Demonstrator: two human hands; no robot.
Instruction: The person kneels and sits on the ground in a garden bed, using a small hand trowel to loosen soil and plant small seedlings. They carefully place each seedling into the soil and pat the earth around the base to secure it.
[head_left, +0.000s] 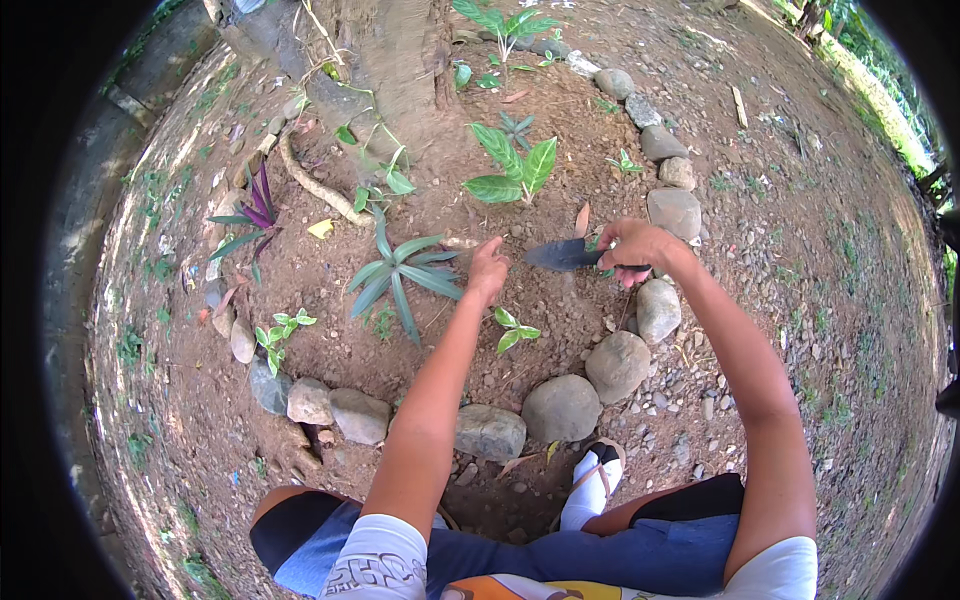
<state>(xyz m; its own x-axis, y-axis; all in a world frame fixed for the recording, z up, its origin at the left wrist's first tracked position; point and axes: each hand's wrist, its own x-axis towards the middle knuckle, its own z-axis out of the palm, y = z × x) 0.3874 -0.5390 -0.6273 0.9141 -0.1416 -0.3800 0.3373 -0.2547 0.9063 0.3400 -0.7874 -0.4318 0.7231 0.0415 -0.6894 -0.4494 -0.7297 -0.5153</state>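
Note:
My right hand (636, 246) grips the black handle of a garden trowel (561, 255). Its dark blade points left, just over the bare soil of the bed. My left hand (489, 268) is over the soil to the left of the blade tip, with a finger pointing forward; whether it touches or holds anything cannot be told. Left of that hand grows a spiky grey-green rosette plant (401, 271). A small variegated seedling (516, 331) stands just below it. A broad-leaved green plant (517, 169) grows beyond the two hands.
Rounded border stones (561, 409) curve around the bed. A tree trunk (382, 75) rises at the back, with an exposed root (319, 187) to its left. A purple-leaved plant (259, 206) and another variegated seedling (279, 336) grow at the left. My sandalled foot (595, 484) is outside the stones.

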